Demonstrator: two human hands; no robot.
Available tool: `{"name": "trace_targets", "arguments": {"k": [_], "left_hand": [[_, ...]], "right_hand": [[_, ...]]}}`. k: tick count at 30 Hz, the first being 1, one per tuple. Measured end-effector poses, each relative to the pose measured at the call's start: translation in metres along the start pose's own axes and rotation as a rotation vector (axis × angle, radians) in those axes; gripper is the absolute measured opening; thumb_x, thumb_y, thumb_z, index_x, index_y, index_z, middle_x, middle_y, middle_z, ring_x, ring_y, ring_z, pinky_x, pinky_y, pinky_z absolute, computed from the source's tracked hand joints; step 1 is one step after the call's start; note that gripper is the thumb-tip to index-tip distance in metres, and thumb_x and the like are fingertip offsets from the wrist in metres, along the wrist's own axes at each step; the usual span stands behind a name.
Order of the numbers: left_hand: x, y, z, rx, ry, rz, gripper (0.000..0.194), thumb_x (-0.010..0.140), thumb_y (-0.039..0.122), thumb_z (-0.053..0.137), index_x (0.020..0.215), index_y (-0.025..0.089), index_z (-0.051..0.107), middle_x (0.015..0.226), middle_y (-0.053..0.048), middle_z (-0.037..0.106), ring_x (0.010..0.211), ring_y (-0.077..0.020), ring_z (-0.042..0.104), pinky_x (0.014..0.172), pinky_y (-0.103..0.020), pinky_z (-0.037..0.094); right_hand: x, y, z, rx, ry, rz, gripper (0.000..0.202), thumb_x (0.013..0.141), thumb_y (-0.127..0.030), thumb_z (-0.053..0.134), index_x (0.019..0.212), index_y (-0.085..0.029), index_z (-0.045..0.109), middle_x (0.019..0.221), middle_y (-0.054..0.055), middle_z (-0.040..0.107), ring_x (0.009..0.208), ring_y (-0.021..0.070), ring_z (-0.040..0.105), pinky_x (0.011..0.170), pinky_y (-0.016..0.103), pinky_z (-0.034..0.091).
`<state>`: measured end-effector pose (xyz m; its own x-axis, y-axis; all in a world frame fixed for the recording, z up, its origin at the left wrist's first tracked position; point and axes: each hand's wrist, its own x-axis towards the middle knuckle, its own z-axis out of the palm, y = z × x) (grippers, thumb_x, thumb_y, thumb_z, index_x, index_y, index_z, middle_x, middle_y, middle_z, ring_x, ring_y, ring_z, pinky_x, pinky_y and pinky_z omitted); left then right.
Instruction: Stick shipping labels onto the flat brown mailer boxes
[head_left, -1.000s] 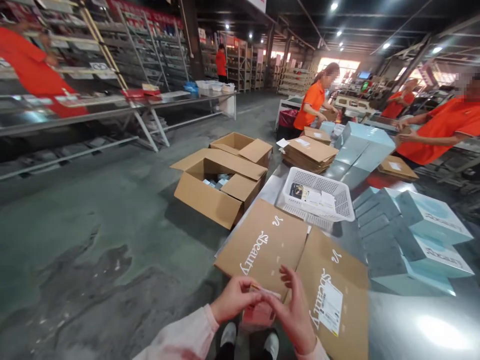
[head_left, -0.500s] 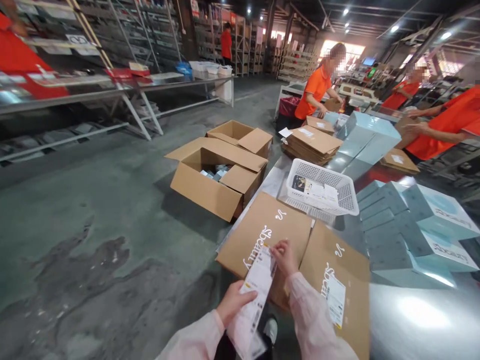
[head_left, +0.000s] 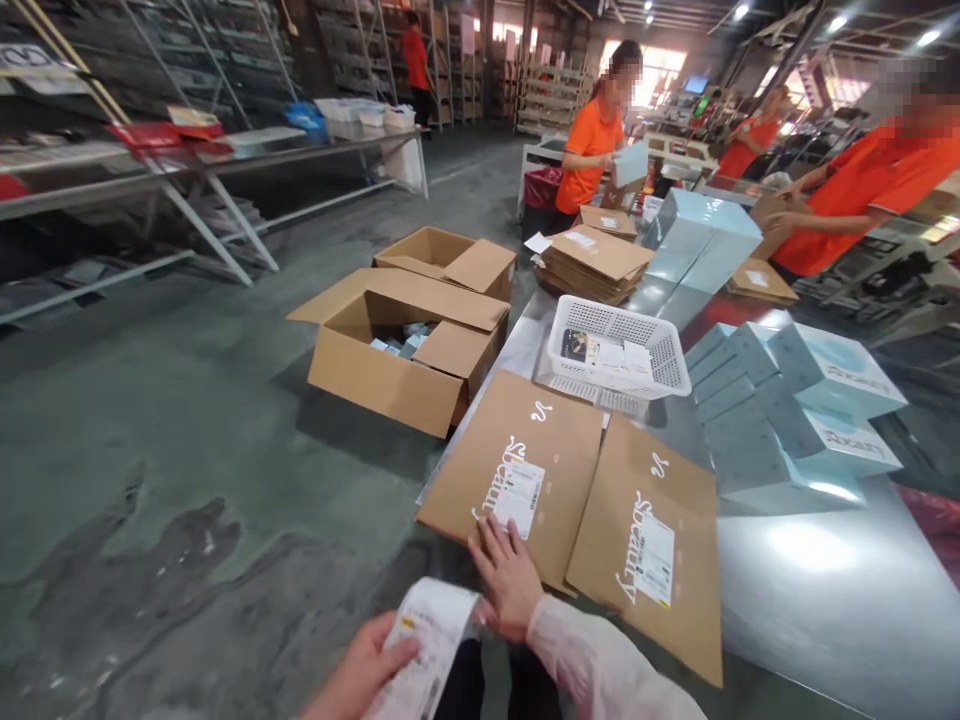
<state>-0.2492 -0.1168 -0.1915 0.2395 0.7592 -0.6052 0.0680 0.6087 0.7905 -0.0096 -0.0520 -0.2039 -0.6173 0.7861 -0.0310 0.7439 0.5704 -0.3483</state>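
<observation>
My left hand (head_left: 375, 660) is closed on a strip of white printed shipping labels (head_left: 431, 640), thumb on top, low in the view. My right hand (head_left: 506, 580) lies with fingers spread on the near edge of a flat brown cardboard mailer (head_left: 559, 440). Its fingertips touch the lower end of a white shipping label (head_left: 523, 498) stuck over the printed lettering. To the right, a second flat cardboard mailer (head_left: 679, 470) bears a similar label (head_left: 651, 560). Both mailers lie side by side on a shiny metal table (head_left: 817, 600).
A white plastic basket (head_left: 667, 365) with papers stands behind the mailers. Pale blue boxes (head_left: 832, 370) are stacked at right, and flat cartons (head_left: 592, 262) are piled farther back. Open cardboard boxes (head_left: 382, 375) sit left of the table. Several people in orange shirts (head_left: 589, 150) are around.
A label now lies on the left mailer, where the strip's end was held before. My right hand has opened and flattened near it. My left hand has drawn the strip down and left.
</observation>
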Motion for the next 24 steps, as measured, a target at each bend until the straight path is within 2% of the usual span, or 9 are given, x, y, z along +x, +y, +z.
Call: {"name": "trace_targets", "arguments": {"k": [2,5,7,8,12,16,19,22,24], "left_hand": [[0.011,0.045,-0.008,-0.08,0.072,0.134,0.054,0.051,0.071,0.07,0.072,0.021,0.07,0.069,-0.004,0.071,0.068,-0.0233,0.064,0.07,-0.036,0.05],[0.045,0.099,-0.009,-0.059,0.249,0.291,0.058,0.053,0.069,0.07,0.075,0.015,0.068,0.068,-0.004,0.069,0.064,-0.0195,0.06,0.063,-0.03,0.049],[0.074,0.121,-0.004,0.029,0.358,0.405,0.058,0.054,0.069,0.067,0.076,0.015,0.068,0.073,-0.005,0.069,0.072,-0.0208,0.061,0.068,-0.03,0.049],[0.088,0.129,0.0,0.079,0.387,0.451,0.056,0.055,0.068,0.066,0.075,0.016,0.069,0.077,-0.006,0.07,0.079,-0.0225,0.061,0.073,-0.031,0.049],[0.13,0.143,0.011,0.19,0.372,0.503,0.05,0.053,0.065,0.067,0.066,0.016,0.068,0.093,-0.01,0.07,0.101,-0.0288,0.057,0.086,-0.035,0.045],[0.137,0.146,0.004,0.147,0.289,0.459,0.064,0.057,0.072,0.061,0.073,0.011,0.067,0.075,-0.011,0.07,0.078,-0.0259,0.063,0.071,-0.036,0.049],[0.128,0.148,-0.005,0.11,0.207,0.485,0.072,0.059,0.074,0.061,0.084,0.008,0.069,0.078,-0.013,0.071,0.073,-0.0246,0.065,0.069,-0.037,0.052],[0.114,0.148,-0.008,0.105,0.131,0.575,0.066,0.061,0.069,0.067,0.093,0.011,0.073,0.105,-0.015,0.07,0.097,-0.028,0.064,0.087,-0.04,0.05],[0.105,0.147,-0.006,0.116,0.086,0.639,0.059,0.064,0.065,0.068,0.094,0.015,0.075,0.12,-0.013,0.065,0.114,-0.0292,0.057,0.101,-0.04,0.043]], "right_hand": [[-0.031,0.003,0.004,0.012,0.026,-0.013,0.062,0.092,-0.049,0.04,0.147,-0.023,0.029,0.155,0.006,0.024,0.145,0.0238,0.013,0.118,0.05,0.011],[-0.07,0.031,-0.001,-0.081,0.171,0.439,0.056,0.096,-0.04,0.03,0.146,-0.014,0.031,0.152,0.01,0.03,0.143,0.024,0.018,0.116,0.051,0.017],[-0.088,0.051,-0.007,-0.144,0.199,0.717,0.06,0.095,-0.04,0.03,0.146,-0.008,0.028,0.152,0.014,0.027,0.143,0.026,0.018,0.115,0.053,0.018],[-0.095,0.058,-0.01,-0.159,0.183,0.787,0.062,0.094,-0.042,0.031,0.147,-0.008,0.026,0.153,0.015,0.025,0.143,0.0258,0.018,0.115,0.053,0.017],[-0.109,0.065,-0.019,-0.163,0.104,0.882,0.065,0.092,-0.044,0.032,0.148,-0.011,0.024,0.154,0.01,0.022,0.144,0.0234,0.015,0.116,0.053,0.011],[-0.134,0.067,-0.006,-0.099,0.109,1.061,0.066,0.083,-0.031,0.038,0.144,-0.007,0.033,0.15,0.015,0.032,0.141,0.0299,0.026,0.112,0.059,0.018],[-0.152,0.079,0.018,0.005,0.331,1.008,0.066,0.079,-0.04,0.037,0.131,-0.001,0.049,0.139,0.023,0.047,0.132,0.0373,0.039,0.107,0.059,0.029],[-0.147,0.087,0.033,0.259,0.545,0.902,0.072,0.078,-0.059,0.037,0.116,-0.001,0.058,0.123,0.026,0.058,0.119,0.0376,0.051,0.106,0.052,0.036],[-0.13,0.086,0.032,0.51,0.593,0.957,0.075,0.075,-0.067,0.041,0.117,-0.006,0.057,0.123,0.024,0.059,0.117,0.0363,0.053,0.105,0.051,0.037]]}}
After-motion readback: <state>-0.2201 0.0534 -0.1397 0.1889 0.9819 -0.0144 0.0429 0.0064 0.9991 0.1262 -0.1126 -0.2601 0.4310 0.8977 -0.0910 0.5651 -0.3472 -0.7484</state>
